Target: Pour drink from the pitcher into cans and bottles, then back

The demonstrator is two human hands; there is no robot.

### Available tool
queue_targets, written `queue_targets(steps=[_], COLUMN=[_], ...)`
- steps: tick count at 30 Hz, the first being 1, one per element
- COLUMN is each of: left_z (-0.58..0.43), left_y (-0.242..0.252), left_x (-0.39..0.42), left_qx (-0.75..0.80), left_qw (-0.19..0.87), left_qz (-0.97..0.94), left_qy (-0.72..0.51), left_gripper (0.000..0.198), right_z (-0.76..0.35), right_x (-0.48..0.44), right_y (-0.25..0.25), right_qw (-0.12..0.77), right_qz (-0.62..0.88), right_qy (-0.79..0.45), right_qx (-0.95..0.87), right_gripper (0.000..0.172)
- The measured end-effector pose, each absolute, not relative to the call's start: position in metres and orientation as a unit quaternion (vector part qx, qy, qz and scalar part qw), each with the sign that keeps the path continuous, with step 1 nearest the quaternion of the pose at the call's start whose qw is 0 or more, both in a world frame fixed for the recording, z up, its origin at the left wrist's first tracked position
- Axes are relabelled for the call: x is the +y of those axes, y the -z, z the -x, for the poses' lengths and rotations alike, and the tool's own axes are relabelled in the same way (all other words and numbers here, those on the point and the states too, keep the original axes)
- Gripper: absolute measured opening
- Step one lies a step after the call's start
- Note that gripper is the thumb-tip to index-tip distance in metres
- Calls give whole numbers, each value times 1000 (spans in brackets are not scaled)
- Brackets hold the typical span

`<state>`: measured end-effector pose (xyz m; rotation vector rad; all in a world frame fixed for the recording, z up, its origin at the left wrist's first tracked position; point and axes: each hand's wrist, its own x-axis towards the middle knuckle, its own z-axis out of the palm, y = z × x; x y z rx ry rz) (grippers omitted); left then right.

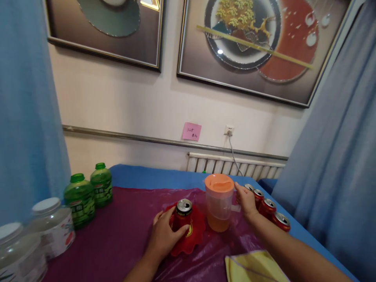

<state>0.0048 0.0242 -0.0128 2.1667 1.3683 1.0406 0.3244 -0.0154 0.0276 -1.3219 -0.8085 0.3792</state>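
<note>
My left hand (165, 232) is wrapped around a dark red drink can (179, 220) with an opened silver top. The can stands upright on a red dish with a scalloped edge (197, 234). Just to the right is a clear plastic pitcher (219, 203) with an orange lid (219, 183) and amber liquid in its lower part. My right hand (246, 201) is at the pitcher's handle, its fingers curled and partly hidden. The pitcher stands upright on the purple plastic sheet.
Several red cans (267, 208) line the right side. Green bottles (78, 201) and clear jars with white lids (54, 227) stand at left. A folded yellow cloth (254, 268) lies at the front. Behind the blue-covered table (152, 175) are a radiator (211, 162) and a plugged-in cord.
</note>
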Motion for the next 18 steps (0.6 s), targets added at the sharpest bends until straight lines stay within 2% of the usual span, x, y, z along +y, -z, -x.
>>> queue_targets(steps=[6,12,14,18], left_z=[-7,-6,-5,-6], left_y=[11,10,14,25], left_x=[28,30,33,40], left_qx=[444,442,441,431], left_qw=[243,251,227,164], left_qz=[-756,-754,-764,-783], left_qy=[-415,-416,-412,-417], left_gripper=[61,64,67,67], right_z=[-333,-338,-341,-328], right_x=[-25,-38,-45,-76], right_y=[-1,6,0,-20], right_qw=[751,745,748,799], right_qz=[563,561,572,504], right_qy=[-207,-200,-147,70], right_qx=[-277,-301,-304,-321], right_gripper=[57,51,48,34])
